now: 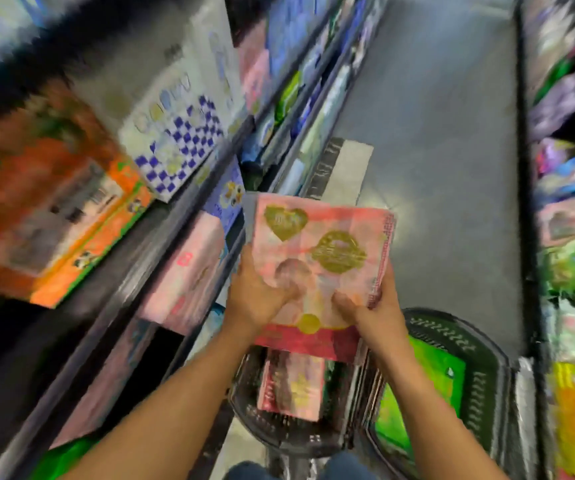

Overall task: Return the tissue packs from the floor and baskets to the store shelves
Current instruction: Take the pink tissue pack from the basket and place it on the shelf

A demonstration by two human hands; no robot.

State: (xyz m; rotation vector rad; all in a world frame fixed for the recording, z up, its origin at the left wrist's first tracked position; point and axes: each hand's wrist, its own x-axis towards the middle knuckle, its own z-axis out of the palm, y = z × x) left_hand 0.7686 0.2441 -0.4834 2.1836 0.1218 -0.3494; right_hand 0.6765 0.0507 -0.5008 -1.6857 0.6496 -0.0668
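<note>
A large pink tissue pack [327, 251] with gold heart and round badges is lifted in front of me above the baskets. My left hand [258, 296] grips its left edge, thumb on top. My right hand [372, 306] grips its lower right side, fingers curled under. Below it, a similar pink pack [293, 386] lies in a dark basket [279, 434]. A second dark basket [480, 368] to the right holds a green pack [421, 393]. The shelves [182, 209] on the left carry pink, orange and blue-checked packs. The picture is blurred by motion.
A grey aisle floor [435, 133] runs ahead between two shelf rows. A flat grey and black item [341, 171] lies on the floor by the left shelf foot. The right shelf row [570, 237] is packed with colourful goods.
</note>
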